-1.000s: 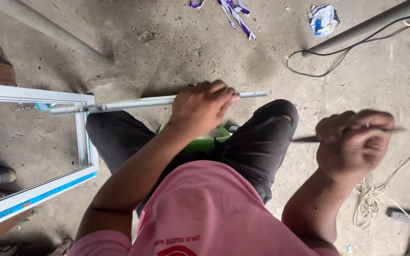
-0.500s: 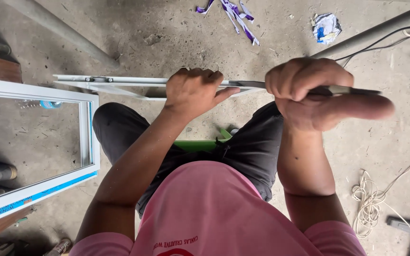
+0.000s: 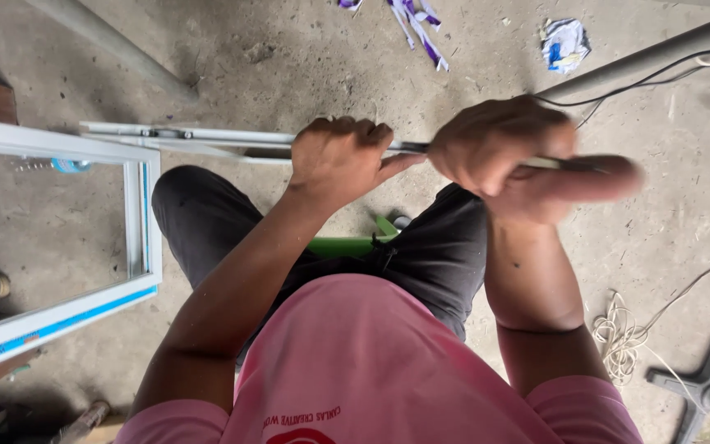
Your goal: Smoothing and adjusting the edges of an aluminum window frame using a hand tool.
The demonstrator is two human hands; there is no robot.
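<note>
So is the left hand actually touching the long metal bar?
Touching. The head view shows the left hand with its fingers wrapped over the metal bar, no gap visible.

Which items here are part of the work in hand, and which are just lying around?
In hand:
left hand gripping the metal bar
right hand closed on a thin tool, blurred

Lying about:
white frame
purple scraps
crumpled wrapper
cord coil
black cross base
</note>
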